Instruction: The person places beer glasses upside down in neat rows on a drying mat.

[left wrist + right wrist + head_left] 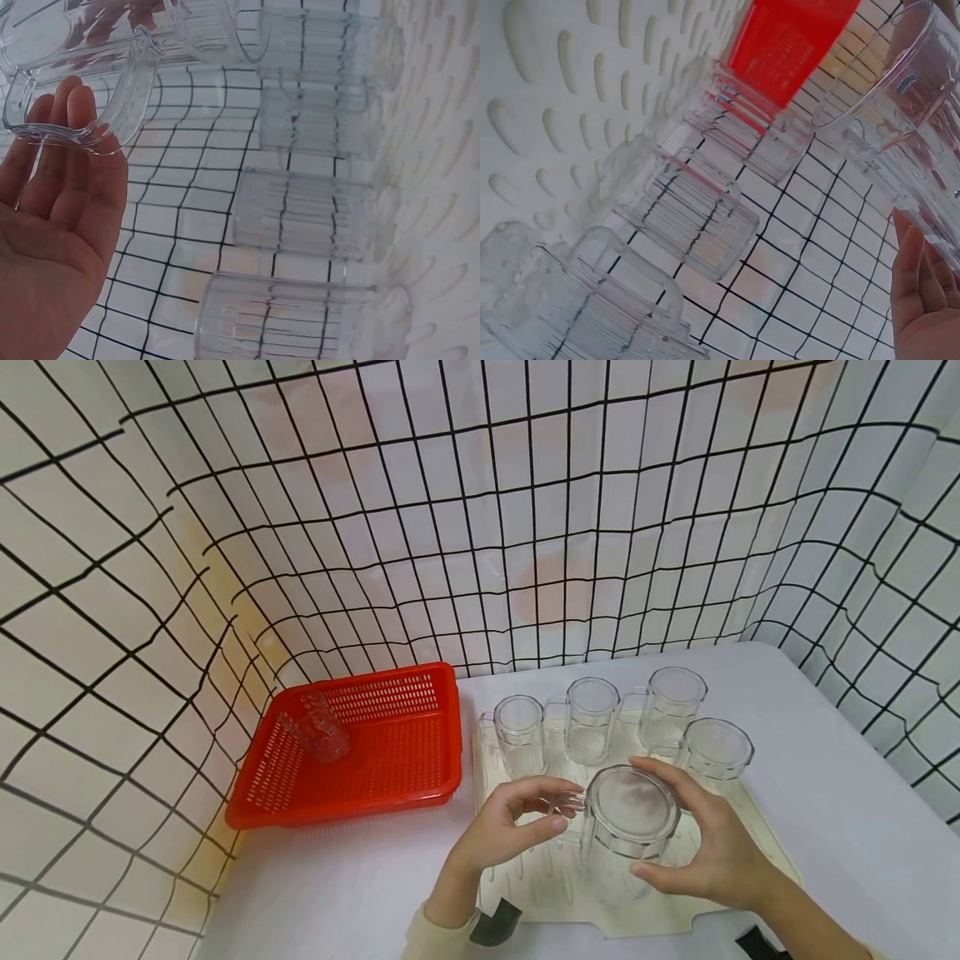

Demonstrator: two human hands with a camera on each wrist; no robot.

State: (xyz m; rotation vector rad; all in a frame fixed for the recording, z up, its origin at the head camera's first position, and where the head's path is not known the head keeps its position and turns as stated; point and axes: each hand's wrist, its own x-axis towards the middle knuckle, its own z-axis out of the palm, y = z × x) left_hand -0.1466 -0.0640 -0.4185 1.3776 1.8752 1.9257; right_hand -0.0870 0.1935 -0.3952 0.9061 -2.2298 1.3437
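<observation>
A clear glass mug [632, 810] is held upside down above the pale ribbed drying tray [543, 906], its rim towards the tray. My right hand [712, 843] grips the mug's body, thumb on the near side and fingers on the far side. At the handle [139, 90] is my left hand [502, 831], with fingertips and thumb about it. Several other clear mugs stand on the tray's far part, among them a left one [519, 735], a middle one [591, 722] and a right front one [716, 750].
To the left, a red plastic basket [397, 768] holds a clear glass piece [318, 731], apparently another mug. Black wire grid panels [510, 510] with white sheeting behind rise around the back and sides of the white table [322, 893].
</observation>
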